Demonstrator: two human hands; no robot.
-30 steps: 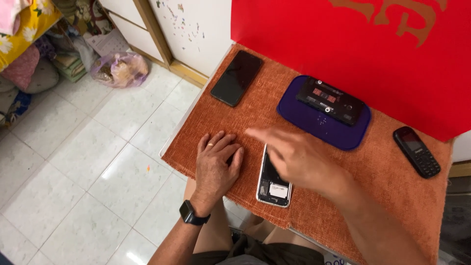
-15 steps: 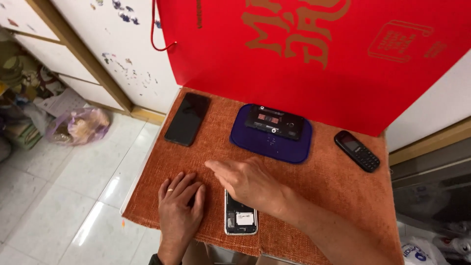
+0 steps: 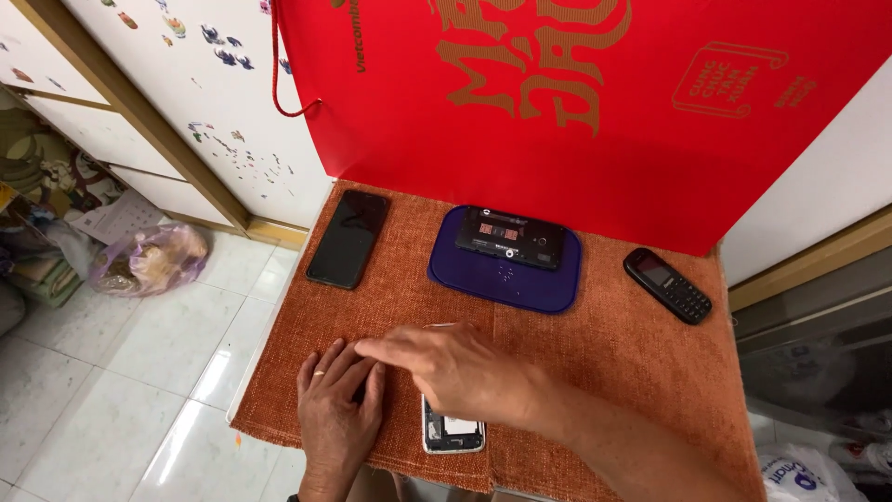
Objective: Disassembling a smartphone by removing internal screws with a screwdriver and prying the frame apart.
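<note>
My left hand [image 3: 336,409] lies flat, palm down, on the orange cloth [image 3: 595,353] near its front edge; a ring shows on one finger. My right hand [image 3: 455,367] reaches across to the left, fingers extended, its fingertips over the left hand's fingers. It covers the upper part of an opened smartphone [image 3: 452,433] with its back off and white insides showing. Whether something small sits between the fingers cannot be told.
A black smartphone [image 3: 349,238] lies at the cloth's far left. A blue oval pad [image 3: 506,277] carries a black device [image 3: 510,238]. A small black keypad phone [image 3: 666,284] lies at the right. A red bag [image 3: 595,112] stands behind. Tiled floor and a plastic bag [image 3: 149,258] lie left.
The view has tilted up and shifted. My right hand has slid further left over the left hand's fingers. The left hand has stayed flat on the cloth.
</note>
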